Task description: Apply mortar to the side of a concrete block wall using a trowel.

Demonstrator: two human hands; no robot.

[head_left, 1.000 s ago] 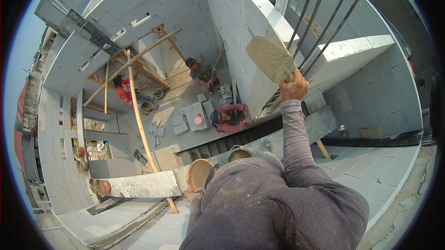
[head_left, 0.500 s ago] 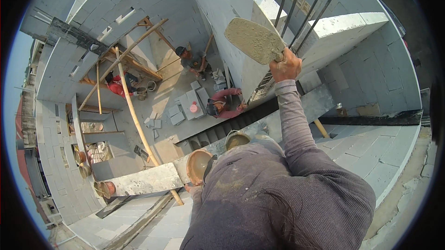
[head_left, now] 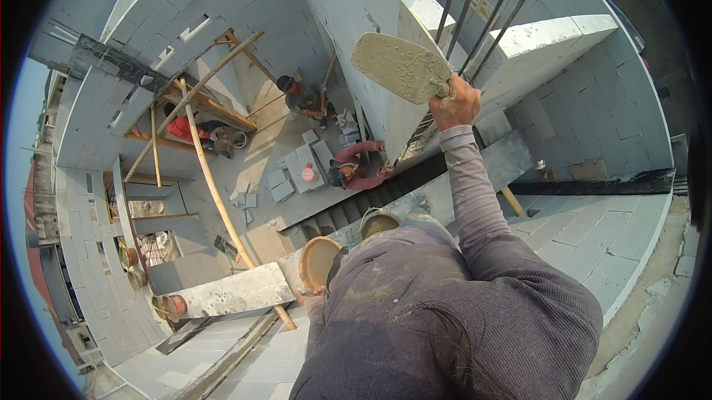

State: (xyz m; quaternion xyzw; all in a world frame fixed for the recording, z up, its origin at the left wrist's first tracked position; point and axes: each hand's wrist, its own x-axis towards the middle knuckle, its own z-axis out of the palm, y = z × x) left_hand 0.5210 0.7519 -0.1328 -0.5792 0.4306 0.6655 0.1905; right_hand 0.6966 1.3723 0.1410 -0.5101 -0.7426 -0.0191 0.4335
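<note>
My right hand (head_left: 455, 103) is closed around the handle of a trowel (head_left: 397, 66), with the arm stretched out ahead. Wet grey mortar coats the trowel's broad blade, which hangs in front of the block wall and beside upright steel bars (head_left: 486, 29). Little shows of my left hand (head_left: 302, 298); it is low beside an orange-brown bucket (head_left: 319, 263) of grey mix, and my body hides most of it. Whether its fingers grip the bucket cannot be seen. A second bucket (head_left: 378, 223) stands just ahead of my body.
A plank (head_left: 230, 289) runs left, with small buckets (head_left: 170, 306) at its end. Bamboo poles (head_left: 211, 177) cross the deep room below. Down there, one person (head_left: 348, 166) is by the wall, another (head_left: 304, 96) near stacked blocks (head_left: 300, 170), and a third in red (head_left: 182, 127).
The view has shifted slightly, and my right hand and the trowel stay almost in place. Below, the person in red has moved, bending closer to the wooden frame.
</note>
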